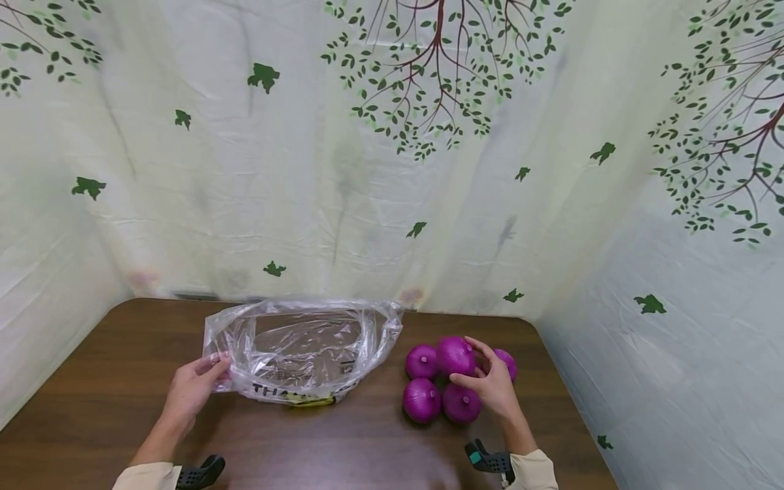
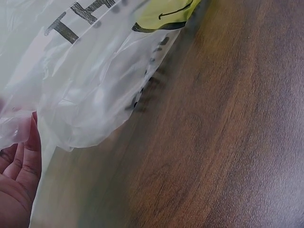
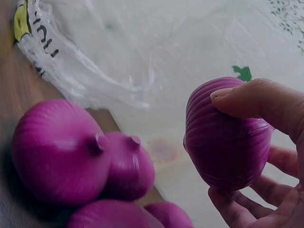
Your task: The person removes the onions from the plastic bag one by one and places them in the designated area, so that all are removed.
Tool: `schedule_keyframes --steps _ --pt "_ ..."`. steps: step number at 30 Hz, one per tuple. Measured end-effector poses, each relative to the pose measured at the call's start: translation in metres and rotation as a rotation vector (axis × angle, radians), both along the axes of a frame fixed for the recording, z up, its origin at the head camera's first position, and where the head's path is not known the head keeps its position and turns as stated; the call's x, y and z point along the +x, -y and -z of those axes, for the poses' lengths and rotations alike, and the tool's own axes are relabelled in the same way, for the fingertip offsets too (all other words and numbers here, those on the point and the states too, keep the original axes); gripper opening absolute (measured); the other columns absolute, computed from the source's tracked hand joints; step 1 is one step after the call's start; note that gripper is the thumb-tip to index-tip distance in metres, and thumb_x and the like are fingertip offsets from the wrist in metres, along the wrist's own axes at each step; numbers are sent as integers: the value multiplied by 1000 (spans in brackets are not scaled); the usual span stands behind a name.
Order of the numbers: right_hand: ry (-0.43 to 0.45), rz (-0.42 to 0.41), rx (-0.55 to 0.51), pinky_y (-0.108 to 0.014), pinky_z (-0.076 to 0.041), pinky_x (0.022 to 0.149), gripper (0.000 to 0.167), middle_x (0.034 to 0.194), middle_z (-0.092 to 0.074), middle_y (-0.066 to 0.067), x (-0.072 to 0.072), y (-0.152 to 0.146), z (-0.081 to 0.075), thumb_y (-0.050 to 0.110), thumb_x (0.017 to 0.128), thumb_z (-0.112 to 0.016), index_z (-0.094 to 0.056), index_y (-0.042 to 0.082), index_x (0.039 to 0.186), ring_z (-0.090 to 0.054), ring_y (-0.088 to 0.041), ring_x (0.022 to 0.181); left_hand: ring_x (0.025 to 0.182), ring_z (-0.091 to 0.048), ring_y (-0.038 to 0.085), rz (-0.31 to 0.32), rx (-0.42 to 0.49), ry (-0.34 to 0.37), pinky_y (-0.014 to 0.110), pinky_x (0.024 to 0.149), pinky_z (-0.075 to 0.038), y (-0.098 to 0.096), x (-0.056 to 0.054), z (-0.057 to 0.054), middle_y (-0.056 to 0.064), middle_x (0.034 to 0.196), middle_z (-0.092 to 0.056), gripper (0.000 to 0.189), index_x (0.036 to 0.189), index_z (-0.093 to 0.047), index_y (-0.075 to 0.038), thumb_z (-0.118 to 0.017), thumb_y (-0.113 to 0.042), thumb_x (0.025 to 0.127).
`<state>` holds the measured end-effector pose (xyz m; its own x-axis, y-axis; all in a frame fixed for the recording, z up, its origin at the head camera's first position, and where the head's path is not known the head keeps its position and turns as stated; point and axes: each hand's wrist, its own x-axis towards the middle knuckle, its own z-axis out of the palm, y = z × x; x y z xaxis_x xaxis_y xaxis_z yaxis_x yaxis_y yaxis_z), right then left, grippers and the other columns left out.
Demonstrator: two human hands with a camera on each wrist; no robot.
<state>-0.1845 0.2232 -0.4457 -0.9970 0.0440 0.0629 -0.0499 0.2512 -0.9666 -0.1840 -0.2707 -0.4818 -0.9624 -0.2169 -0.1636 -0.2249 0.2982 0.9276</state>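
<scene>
At the left, my left hand [image 1: 188, 389] pinches the near left edge of a clear plastic bag [image 1: 382, 344] between thumb and fingers. The bag's mouth gapes wide, and black lettering and a yellow smiley print [image 2: 166, 14] show on its near side. To the right, my right hand [image 1: 495, 386] holds a purple onion [image 3: 228, 137] with the thumb on one side and fingers on the other. In the right wrist view this onion is raised above several similar purple onions [image 1: 422, 400], which sit grouped on the table under and around the hand.
The brown wooden table [image 1: 343, 449] has rounded far corners. A pale curtain [image 1: 367, 204] with printed leaves and branches hangs behind it and along both sides. Black wrist devices [image 1: 490, 457] sit at both cuffs.
</scene>
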Motion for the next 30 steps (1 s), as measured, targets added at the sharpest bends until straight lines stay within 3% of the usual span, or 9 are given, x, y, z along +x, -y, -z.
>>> schedule_keyframes --steps 11,20,30 --pt "-29 68 54 -15 -41 92 73 140 -43 -18 18 -31 8 -2 73 -81 -47 0 138 -48 -31 121 69 -59 3 7 10 -7 18 66 -47 0 0 1 -10 76 -64 54 124 -51 16 -56 -31 98" --pt "4 155 47 -9 -42 86 76 138 -45 -21 36 -55 24 -2 73 -81 -45 1 140 -51 3 104 69 -60 2 18 21 -12 17 67 -48 -2 -1 4 -9 78 -64 56 127 -48 17 -55 -31 99" --pt "29 206 84 -6 -39 84 78 137 -45 -24 46 -71 39 0 73 -81 -42 0 141 -48 12 99 69 -60 2 13 23 -9 17 67 -47 -2 -1 4 -9 78 -65 56 126 -48 17 -56 -31 98"
